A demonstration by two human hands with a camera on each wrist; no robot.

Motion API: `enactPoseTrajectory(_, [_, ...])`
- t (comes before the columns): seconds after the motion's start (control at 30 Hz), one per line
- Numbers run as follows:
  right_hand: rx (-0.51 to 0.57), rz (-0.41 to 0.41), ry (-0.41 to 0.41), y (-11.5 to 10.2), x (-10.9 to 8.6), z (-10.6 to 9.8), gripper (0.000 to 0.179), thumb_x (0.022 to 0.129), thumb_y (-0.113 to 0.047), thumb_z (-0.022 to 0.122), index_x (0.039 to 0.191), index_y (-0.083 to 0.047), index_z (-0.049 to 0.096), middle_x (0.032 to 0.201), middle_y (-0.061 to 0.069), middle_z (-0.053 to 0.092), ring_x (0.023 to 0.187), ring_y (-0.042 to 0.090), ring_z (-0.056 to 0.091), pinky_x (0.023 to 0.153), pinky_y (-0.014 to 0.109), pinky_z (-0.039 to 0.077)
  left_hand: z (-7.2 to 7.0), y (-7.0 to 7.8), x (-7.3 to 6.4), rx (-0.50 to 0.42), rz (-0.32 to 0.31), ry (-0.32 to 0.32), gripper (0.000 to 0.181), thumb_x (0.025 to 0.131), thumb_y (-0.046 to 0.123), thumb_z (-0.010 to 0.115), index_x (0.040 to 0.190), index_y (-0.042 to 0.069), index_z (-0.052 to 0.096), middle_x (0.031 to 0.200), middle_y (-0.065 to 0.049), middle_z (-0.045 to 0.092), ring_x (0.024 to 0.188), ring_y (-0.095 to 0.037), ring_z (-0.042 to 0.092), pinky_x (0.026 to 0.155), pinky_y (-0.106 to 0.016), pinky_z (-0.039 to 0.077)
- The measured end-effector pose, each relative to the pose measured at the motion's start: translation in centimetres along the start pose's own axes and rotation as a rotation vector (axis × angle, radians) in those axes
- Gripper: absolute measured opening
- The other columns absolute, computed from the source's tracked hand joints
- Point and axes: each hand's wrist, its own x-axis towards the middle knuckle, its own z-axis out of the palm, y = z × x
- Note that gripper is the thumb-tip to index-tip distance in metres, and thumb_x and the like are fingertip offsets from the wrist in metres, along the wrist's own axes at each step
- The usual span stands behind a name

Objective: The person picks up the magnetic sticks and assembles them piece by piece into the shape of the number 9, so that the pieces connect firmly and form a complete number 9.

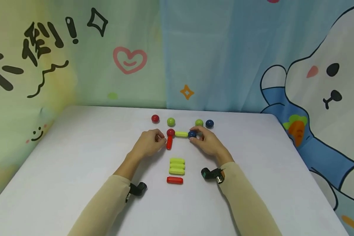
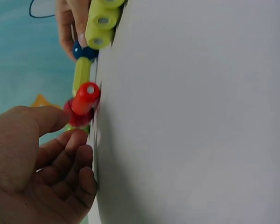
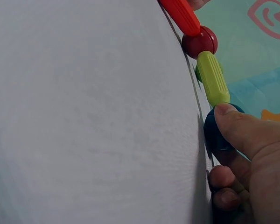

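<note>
My right hand pinches a dark blue ball between thumb and fingers, also seen in the right wrist view. A yellow-green rod joins that ball to a red ball. From the red ball, a red rod points toward the person. Just left of this rod is my left hand, its fingers loosely bent and nothing held in them. In the left wrist view the thumb of the left hand lies close to the red ball; whether they touch I cannot tell.
Behind the joined pieces lie a red ball, two green balls and a blue ball. Nearer the person, three yellow-green rods lie side by side, with a red rod in front. A printed curtain backs the white table.
</note>
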Motion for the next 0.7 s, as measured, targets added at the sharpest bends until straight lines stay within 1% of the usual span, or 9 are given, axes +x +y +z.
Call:
enactPoseTrajectory(0.1, [0.009,0.0,-0.022,0.2,-0.4,0.5,0.041,0.101,-0.032,0.066,0.14,-0.022,0.058,0.106,0.006,0.058,0.084,0.021,0.051,0.072,0.035,0.042,-0.2,-0.7,0.2,0.023,-0.02,0.017,0.019,0.097,0.024,0.065,0.106,0.009,0.07,0.08,-0.001,0.065,0.071,-0.017,0.056,0.066,-0.028,0.047])
enactPoseTrajectory(0.2, [0.004,0.004,-0.024,0.2,-0.4,0.6,0.041,0.101,-0.032,0.066,0.14,-0.023,0.058,0.107,0.005,0.059,0.084,0.02,0.051,0.072,0.034,0.042,-0.9,-1.3,0.6,0.028,-0.021,0.049,0.018,0.098,0.023,0.065,0.105,0.008,0.071,0.081,-0.003,0.064,0.072,-0.018,0.056,0.066,-0.03,0.047])
enactPoseTrajectory(0.3, [-0.008,0.008,-0.002,0.0,-0.3,0.3,0.041,0.101,-0.033,0.067,0.14,-0.024,0.058,0.104,0.005,0.058,0.084,0.021,0.051,0.072,0.034,0.042,-1.8,-1.7,1.1,0.012,0.01,0.097,0.018,0.098,0.022,0.063,0.106,0.007,0.071,0.084,-0.005,0.064,0.075,-0.02,0.056,0.068,-0.032,0.047])
enactPoseTrajectory(0.4, [-0.01,0.012,0.011,-0.2,-0.2,-0.1,0.04,0.101,-0.032,0.067,0.139,-0.025,0.059,0.105,0.006,0.058,0.084,0.022,0.051,0.073,0.035,0.042,-2.6,-2.1,1.6,-0.005,0.038,0.12,0.018,0.098,0.02,0.063,0.108,0.007,0.071,0.087,-0.005,0.064,0.081,-0.021,0.056,0.073,-0.032,0.047])
enactPoseTrajectory(0.53, [-0.005,0.005,-0.003,-0.3,-0.1,-0.2,0.042,0.101,-0.032,0.066,0.141,-0.023,0.058,0.111,0.006,0.059,0.085,0.021,0.051,0.073,0.034,0.042,-3.1,-3.0,1.8,-0.021,0.059,0.145,0.017,0.097,0.018,0.065,0.109,0.007,0.07,0.087,-0.004,0.063,0.082,-0.021,0.056,0.074,-0.032,0.046])
enactPoseTrajectory(0.63, [-0.007,0.01,-0.008,-0.2,-0.1,-0.3,0.042,0.101,-0.033,0.067,0.141,-0.024,0.058,0.109,0.006,0.059,0.085,0.021,0.051,0.072,0.034,0.042,-3.3,-3.3,2.0,-0.016,0.079,0.162,0.018,0.096,0.017,0.068,0.11,0.006,0.07,0.088,-0.006,0.064,0.083,-0.022,0.057,0.075,-0.034,0.047])
enactPoseTrajectory(0.7, [-0.009,0.016,-0.006,-0.2,-0.1,-0.4,0.042,0.101,-0.033,0.067,0.14,-0.024,0.058,0.107,0.006,0.058,0.084,0.022,0.052,0.072,0.035,0.042,-3.4,-3.3,2.2,-0.006,0.092,0.17,0.02,0.095,0.017,0.069,0.111,0.006,0.069,0.093,-0.008,0.065,0.086,-0.025,0.058,0.078,-0.036,0.048])
